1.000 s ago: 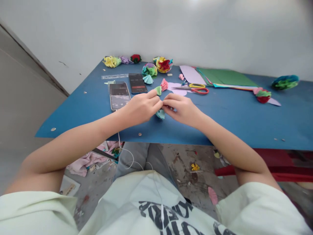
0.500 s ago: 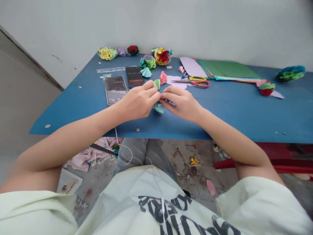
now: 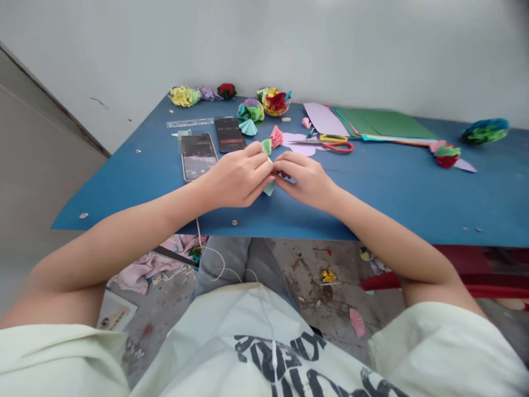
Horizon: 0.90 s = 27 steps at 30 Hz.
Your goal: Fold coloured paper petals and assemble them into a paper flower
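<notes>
Over the blue table, my left hand point(image 3: 243, 173) is closed in a pinch on a small folded paper piece point(image 3: 270, 188). Its teal end peeks out below the fingers and a green tip sticks up above them; the middle is hidden. My right hand point(image 3: 306, 179) meets it from the other side, thumb and fingers closed on the paper's edge. A bit of dark red shows beneath the right fingers. Just beyond the hands lie a pink folded paper point(image 3: 276, 136), a pale purple flower-shaped cutout point(image 3: 303, 148) and scissors point(image 3: 341, 146) with red and yellow handles.
Two phones point(image 3: 200, 157) and a clear ruler point(image 3: 190, 123) lie to the left. Crumpled paper flowers point(image 3: 276, 102) line the back. Green sheets point(image 3: 382, 123) lie behind the scissors. At right are a red-green flower point(image 3: 447, 154) and a blue-green one point(image 3: 485, 131). A white cable point(image 3: 199, 231) hangs off the front edge.
The view has tilted slightly. Both hands have shifted a little with the paper between them, and less of its teal end shows below the fingers.
</notes>
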{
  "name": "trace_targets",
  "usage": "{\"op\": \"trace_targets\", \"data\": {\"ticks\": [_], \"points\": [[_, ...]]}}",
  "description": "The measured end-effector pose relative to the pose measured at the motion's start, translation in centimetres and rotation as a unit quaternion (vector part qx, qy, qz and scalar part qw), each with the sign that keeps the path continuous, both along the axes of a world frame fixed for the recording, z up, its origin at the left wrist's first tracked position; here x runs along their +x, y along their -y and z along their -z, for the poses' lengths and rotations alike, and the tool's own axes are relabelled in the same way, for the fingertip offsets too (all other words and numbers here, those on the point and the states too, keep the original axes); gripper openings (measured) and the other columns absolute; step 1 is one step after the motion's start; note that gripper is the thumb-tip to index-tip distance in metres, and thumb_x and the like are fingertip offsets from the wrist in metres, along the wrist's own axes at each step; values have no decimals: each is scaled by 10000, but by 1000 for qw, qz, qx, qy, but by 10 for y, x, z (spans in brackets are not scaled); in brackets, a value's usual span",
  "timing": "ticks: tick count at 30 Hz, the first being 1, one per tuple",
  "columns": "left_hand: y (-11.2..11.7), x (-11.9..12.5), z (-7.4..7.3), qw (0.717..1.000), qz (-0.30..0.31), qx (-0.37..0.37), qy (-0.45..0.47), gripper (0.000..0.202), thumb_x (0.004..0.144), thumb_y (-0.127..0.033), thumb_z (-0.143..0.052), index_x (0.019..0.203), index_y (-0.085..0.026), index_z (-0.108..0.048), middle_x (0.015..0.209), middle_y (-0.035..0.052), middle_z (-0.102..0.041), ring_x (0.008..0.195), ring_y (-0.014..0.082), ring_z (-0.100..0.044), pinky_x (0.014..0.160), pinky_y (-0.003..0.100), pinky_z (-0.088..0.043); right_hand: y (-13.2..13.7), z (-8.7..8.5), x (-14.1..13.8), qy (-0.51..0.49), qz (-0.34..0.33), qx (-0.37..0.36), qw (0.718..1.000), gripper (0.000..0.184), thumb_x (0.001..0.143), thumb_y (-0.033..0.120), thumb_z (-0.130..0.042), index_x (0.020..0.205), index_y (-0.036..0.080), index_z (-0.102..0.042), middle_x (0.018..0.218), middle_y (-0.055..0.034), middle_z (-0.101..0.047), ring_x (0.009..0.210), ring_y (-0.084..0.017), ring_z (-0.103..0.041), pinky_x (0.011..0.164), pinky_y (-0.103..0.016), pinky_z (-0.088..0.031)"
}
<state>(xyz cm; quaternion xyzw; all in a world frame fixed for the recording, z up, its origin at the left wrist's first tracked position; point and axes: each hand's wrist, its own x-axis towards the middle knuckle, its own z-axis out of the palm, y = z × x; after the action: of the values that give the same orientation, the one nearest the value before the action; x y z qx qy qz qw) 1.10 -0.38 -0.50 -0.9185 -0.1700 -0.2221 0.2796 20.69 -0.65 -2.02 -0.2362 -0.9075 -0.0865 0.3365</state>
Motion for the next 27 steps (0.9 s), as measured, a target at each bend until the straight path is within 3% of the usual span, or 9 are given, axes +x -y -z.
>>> {"op": "trace_targets", "data": {"ticks": [5, 11, 19, 27], "points": [[-3, 0, 1, 999, -11, 48, -15, 271, 885, -130, -294, 719, -121, -508, 681, 64, -488, 721, 194, -489, 606, 302, -423, 3, 3, -3, 3, 20, 8, 1000, 181, 903, 241, -397, 900, 154, -555, 860, -85, -558, 813, -173, -535, 735, -313, -472], [-4, 2, 3, 997, -31, 72, -21, 339, 908, -145, -239, 704, -134, -509, 674, 68, -503, 700, 195, -503, 583, 320, -406, 5, 4, -4, -2, 35, -16, 999, 223, 908, 255, -386, 883, 156, -585, 845, -80, -570, 791, -173, -536, 719, -317, -463], [-3, 3, 7, 999, -39, -5, 15, 227, 883, -133, -315, 784, -107, -517, 739, 85, -531, 776, 201, -489, 654, 293, -438, 4, 3, -5, -68, 38, -62, 995, 186, 864, 272, -496, 778, 171, -625, 759, -32, -600, 689, -123, -553, 654, -246, -457], [-2, 1, 6, 997, -29, -61, 33, 163, 863, -156, -371, 831, -103, -522, 784, 85, -540, 810, 205, -469, 693, 287, -437, 4, 5, -6, -78, 42, -54, 995, 140, 838, 228, -531, 754, 164, -624, 753, -27, -598, 699, -122, -552, 656, -236, -460]]}}
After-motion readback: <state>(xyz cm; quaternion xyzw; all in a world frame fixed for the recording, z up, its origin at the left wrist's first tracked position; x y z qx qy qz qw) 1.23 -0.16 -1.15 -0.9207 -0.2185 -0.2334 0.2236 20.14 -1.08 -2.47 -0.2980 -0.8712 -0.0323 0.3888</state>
